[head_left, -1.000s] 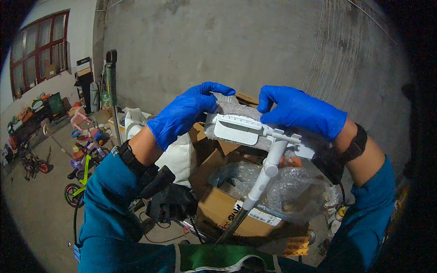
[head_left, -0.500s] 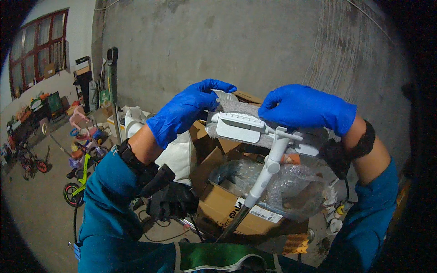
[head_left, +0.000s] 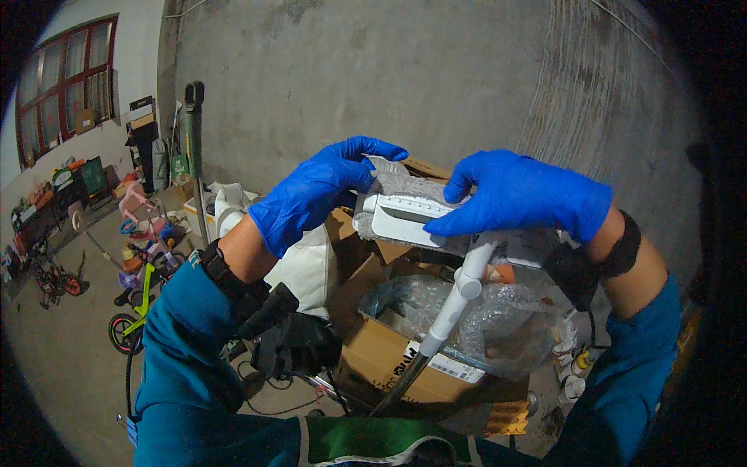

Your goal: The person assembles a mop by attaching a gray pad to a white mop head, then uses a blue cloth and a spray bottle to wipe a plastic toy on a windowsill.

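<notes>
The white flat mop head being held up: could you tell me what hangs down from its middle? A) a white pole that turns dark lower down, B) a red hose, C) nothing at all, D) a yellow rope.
A: from the white mop head, gripped by the left hand and the right hand, a white pole slants down and turns dark near the cardboard box.

A grey concrete wall (head_left: 389, 70) is filling the upper frame; a red-framed window (head_left: 66, 74) is glowing upper left.

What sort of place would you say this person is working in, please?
Probably a garage or storage room: bare concrete wall, children's bikes and ride-on toys parked on the floor, and open cardboard boxes below the gloved hands, left hand and right hand.
</notes>
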{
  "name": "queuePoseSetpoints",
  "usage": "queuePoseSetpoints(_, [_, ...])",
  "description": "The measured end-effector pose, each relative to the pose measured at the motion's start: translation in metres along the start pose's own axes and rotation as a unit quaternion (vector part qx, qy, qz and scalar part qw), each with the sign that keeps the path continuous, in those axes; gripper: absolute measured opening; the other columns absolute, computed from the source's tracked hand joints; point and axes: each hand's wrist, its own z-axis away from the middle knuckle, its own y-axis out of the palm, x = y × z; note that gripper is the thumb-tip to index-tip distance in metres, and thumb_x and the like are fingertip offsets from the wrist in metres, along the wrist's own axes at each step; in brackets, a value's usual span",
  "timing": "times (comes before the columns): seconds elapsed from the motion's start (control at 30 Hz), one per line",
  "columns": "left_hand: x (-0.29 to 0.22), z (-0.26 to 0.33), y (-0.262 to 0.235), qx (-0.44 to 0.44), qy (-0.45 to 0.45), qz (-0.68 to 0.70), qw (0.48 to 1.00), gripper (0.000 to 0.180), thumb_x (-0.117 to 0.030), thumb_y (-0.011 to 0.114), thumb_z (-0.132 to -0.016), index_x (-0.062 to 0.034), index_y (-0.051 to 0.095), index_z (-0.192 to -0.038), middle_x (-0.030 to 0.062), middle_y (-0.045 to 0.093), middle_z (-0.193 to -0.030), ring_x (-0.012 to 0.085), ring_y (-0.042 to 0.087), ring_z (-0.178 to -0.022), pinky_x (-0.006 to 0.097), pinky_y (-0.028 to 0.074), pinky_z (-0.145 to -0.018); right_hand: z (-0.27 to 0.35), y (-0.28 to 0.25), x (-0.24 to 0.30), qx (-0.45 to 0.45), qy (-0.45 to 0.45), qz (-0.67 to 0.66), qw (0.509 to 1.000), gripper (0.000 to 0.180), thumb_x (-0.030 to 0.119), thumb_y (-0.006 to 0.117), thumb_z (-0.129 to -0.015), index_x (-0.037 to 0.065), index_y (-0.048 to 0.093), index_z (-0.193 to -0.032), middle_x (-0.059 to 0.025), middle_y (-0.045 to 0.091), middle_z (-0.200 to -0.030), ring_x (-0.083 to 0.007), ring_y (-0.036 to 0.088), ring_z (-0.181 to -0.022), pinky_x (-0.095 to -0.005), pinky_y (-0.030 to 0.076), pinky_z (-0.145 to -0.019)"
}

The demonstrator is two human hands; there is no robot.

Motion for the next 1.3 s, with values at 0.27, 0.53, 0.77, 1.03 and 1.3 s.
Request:
queuePoseSetpoints(0.27, [-0.002,0.000,-0.001,0.009,0.000,0.004,1.000,0.046,0.000,0.055,-0.076,-0.0011,0.053,-0.122,0.0128,0.058,-0.117,0.0226,0.059,-0.101,0.032,0.046,-0.092,-0.010,0.003,-0.002,-0.028,0.066,-0.031,0.997,0.053,0.050,0.072,-0.070,0.002,0.066,-0.092,-0.0136,0.065,-0.083,-0.0222,0.062,-0.069,-0.0330,0.050,-0.066])
queuePoseSetpoints(0.53, [-0.003,0.002,-0.005,0.011,0.009,-0.025,1.000,0.049,0.003,0.053,-0.077,-0.0050,0.052,-0.126,0.0122,0.058,-0.117,0.0234,0.058,-0.104,0.036,0.046,-0.094,-0.015,0.006,-0.005,-0.119,0.004,-0.141,0.983,0.047,0.047,0.069,-0.076,0.002,0.068,-0.090,-0.0084,0.064,-0.074,-0.0164,0.058,-0.063,-0.0312,0.048,-0.058])
queuePoseSetpoints(0.77, [0.003,-0.002,-0.001,0.062,-0.041,0.017,0.997,0.049,-0.041,0.057,-0.087,-0.0044,0.057,-0.120,0.0118,0.061,-0.109,0.0213,0.058,-0.099,0.033,0.046,-0.086,-0.022,0.003,-0.017,0.006,0.015,-0.137,0.990,0.050,0.050,0.064,-0.079,0.001,0.069,-0.089,-0.0089,0.064,-0.072,-0.0160,0.055,-0.062,-0.0328,0.047,-0.062])
queuePoseSetpoints(1.03, [-0.008,-0.005,0.013,0.007,-0.051,-0.183,0.982,0.036,-0.031,0.071,-0.081,-0.0002,0.067,-0.098,0.0059,0.067,-0.084,0.0112,0.060,-0.074,0.025,0.047,-0.067,-0.022,0.016,-0.022,-0.052,-0.025,-0.187,0.981,0.039,0.040,0.071,-0.078,0.002,0.068,-0.085,-0.0104,0.063,-0.076,-0.0145,0.056,-0.068,-0.0298,0.046,-0.062])
queuePoseSetpoints(1.3, [0.008,0.002,0.024,-0.095,0.025,-0.198,0.975,0.040,-0.029,0.070,-0.081,0.0029,0.065,-0.104,0.0112,0.067,-0.089,0.0155,0.061,-0.079,0.027,0.049,-0.072,-0.017,0.027,-0.018,-0.158,-0.026,-0.149,0.976,0.040,0.042,0.070,-0.074,0.003,0.068,-0.084,-0.0150,0.065,-0.076,-0.0240,0.063,-0.069,-0.0352,0.050,-0.065])
